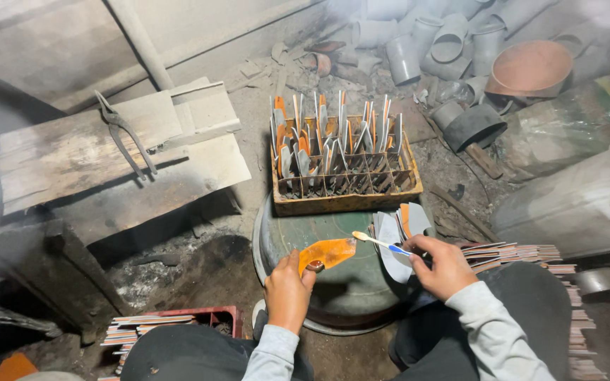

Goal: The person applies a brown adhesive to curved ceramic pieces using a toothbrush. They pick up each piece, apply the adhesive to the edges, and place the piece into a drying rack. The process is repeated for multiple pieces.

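Observation:
My left hand point(287, 288) pinches an orange-coated, blade-shaped metal piece point(327, 252) by its near end, holding it over a round metal drum top point(333, 227). My right hand point(440, 266) grips a toothbrush point(381, 244) with a blue and white handle; its head points left, almost touching the orange piece. Under my right hand lie a few grey uncoated pieces point(398, 227). Behind the drum stands a slotted wooden crate point(347, 201) filled with several upright grey and orange pieces.
A wooden bench point(86, 159) at the left carries metal tongs point(125, 130). Grey pots and a copper bowl point(531, 67) are heaped at the back right. Stacks of flat pieces point(531, 254) lie by my right knee, more in a red crate point(178, 321) at the left.

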